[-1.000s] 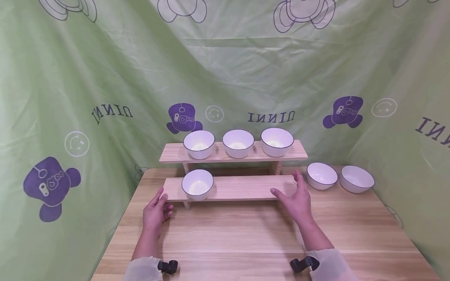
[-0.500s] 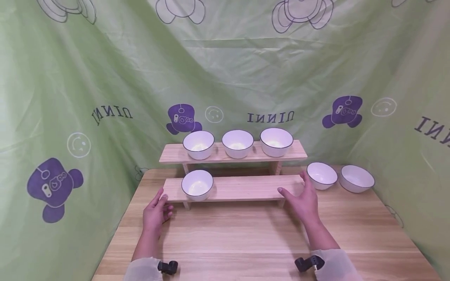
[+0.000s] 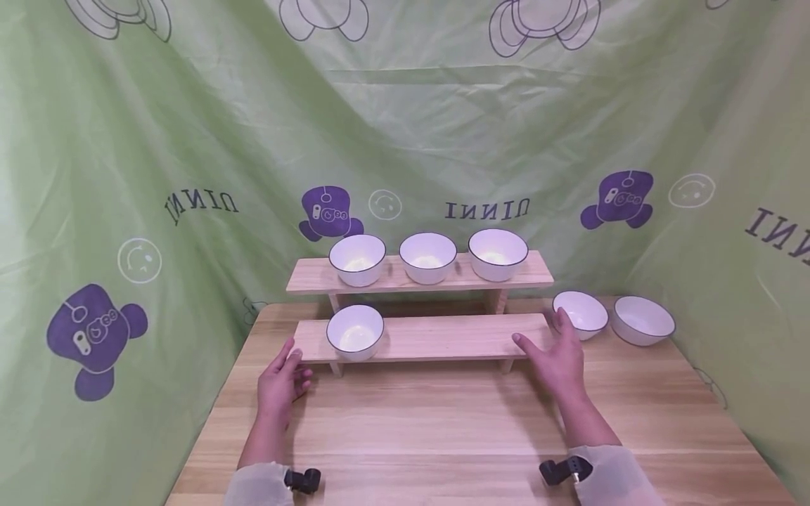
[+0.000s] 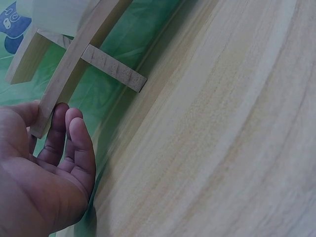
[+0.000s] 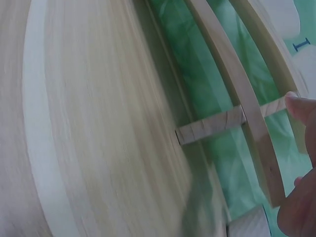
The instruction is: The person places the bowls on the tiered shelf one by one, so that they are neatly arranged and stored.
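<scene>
A two-tier wooden shelf stands on the table. My left hand (image 3: 277, 383) pinches the left end of its lower board (image 3: 449, 337); in the left wrist view the thumb lies over the board end and fingers curl beneath it. My right hand (image 3: 563, 362) is by the board's right end, thumb and fingers spread, holding nothing. Just beyond its fingertips sits a white dark-rimmed bowl (image 3: 577, 309), partly hidden by the index finger. Another white bowl (image 3: 356, 332) rests on the lower board's left part. In the right wrist view, only part of the right hand (image 5: 298, 202) shows.
On the upper board (image 3: 539, 270) stand three matching bowls, left (image 3: 357, 260), middle (image 3: 428, 258) and right (image 3: 498, 254). One more bowl (image 3: 643, 320) is at the table's far right. Behind the wooden table (image 3: 418, 436) hangs a green printed curtain (image 3: 405, 140).
My right hand has moved to the right along the lower board, from over its right part to its end near the bowl. My left hand and the bowls have stayed put.
</scene>
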Demonstrator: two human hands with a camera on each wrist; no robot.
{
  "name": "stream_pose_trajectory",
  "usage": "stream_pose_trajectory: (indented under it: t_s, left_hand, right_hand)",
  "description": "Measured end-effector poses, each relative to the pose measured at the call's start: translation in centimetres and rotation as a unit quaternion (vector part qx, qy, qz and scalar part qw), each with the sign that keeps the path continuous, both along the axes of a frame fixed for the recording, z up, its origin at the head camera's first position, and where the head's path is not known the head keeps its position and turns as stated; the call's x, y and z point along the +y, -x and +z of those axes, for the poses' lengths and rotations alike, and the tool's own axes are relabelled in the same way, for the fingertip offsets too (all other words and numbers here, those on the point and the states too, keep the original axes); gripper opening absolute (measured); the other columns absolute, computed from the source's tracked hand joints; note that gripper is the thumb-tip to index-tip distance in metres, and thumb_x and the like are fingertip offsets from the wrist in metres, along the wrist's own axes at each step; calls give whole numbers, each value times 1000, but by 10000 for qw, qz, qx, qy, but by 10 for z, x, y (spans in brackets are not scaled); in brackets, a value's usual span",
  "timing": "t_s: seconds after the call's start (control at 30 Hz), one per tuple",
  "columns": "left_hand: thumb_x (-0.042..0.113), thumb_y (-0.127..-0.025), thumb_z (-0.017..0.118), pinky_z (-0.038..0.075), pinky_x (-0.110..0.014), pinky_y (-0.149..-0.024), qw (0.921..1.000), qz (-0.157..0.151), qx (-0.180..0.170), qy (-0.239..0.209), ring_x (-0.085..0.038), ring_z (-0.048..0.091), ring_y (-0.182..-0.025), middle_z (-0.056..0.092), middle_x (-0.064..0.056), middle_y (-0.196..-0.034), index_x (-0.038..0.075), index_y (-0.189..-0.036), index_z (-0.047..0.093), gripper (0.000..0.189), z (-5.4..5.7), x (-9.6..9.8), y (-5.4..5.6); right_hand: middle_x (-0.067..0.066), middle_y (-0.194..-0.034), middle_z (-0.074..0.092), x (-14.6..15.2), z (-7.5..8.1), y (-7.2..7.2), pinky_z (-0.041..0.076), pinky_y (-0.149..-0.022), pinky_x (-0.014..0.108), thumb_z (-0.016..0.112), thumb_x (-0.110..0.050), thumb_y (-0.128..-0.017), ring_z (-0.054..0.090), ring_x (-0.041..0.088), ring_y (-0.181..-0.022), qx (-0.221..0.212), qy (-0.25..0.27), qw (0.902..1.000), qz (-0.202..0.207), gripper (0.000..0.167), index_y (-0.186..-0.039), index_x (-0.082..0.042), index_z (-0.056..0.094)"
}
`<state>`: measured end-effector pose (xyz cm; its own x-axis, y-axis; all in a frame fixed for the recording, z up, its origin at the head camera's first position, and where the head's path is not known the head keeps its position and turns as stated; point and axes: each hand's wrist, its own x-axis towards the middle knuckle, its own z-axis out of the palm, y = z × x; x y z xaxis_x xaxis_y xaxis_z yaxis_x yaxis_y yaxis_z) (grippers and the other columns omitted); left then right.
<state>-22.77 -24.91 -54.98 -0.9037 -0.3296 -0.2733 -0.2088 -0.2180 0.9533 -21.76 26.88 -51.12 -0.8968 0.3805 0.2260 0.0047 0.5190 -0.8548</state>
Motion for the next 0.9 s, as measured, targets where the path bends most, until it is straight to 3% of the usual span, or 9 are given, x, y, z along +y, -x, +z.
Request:
stream_pose_trajectory:
  t_s: [0.4,0.9]
  left_hand:
    - [44,-96,74,64,-28,-69,10000,6,30,-21,-13,70,-80,70,4,-93,35,-154,50,63,0,0,0]
    - [46,-97,73,64,-28,-71,10000,-54,65,20,-12,70,-81,70,6,-93,35,-155,49,63,1,1,-2]
  right_hand:
    - [22,-164,31,19,-6,3,23,-126,58,79,-50,-90,29,45,-150,-138,3,9993,-344,108,-166,-9,15]
    - [23,-169,12,39,-12,8,16,-129,56,79,-52,-89,15,42,-155,-145,163,9973,-704,111,-167,-12,12]
